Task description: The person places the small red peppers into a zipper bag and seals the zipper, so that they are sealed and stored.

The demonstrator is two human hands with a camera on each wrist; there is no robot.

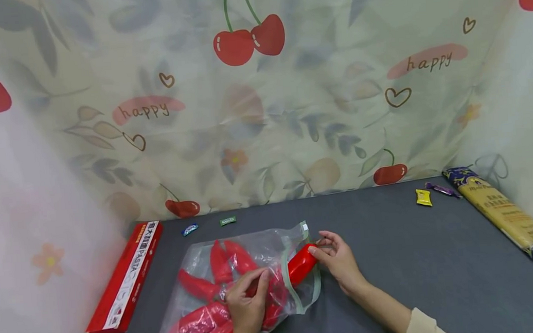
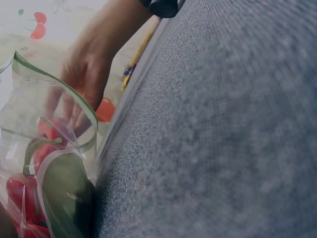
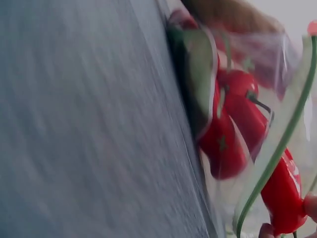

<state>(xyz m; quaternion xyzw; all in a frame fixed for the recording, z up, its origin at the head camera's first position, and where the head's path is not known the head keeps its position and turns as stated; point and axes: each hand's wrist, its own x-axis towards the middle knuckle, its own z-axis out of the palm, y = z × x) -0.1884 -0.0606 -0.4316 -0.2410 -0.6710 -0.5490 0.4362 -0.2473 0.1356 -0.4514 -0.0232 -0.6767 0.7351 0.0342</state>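
A clear zip bag (image 1: 271, 237) lies on the dark table with several red peppers (image 1: 200, 284) inside. My right hand (image 1: 340, 264) pinches a red pepper (image 1: 301, 264) by its stem end at the bag's open mouth, its other end inside the bag. My left hand (image 1: 247, 304) lies over the middle of the bag, thumb and forefinger pinching its upper film. In the right wrist view, the held pepper (image 3: 285, 198) crosses the bag's green-edged opening. Seen from the left wrist, the right hand (image 2: 86, 74) is behind the clear film.
A red pasta box (image 1: 126, 279) lies at the left, and a yellow pasta pack (image 1: 507, 217) at the right. Blue (image 1: 189, 229) and green candies (image 1: 227, 221) lie behind the bag. Yellow (image 1: 423, 197) and purple candies (image 1: 443, 190) lie beside the pack. A patterned curtain (image 1: 283, 134) hangs behind.
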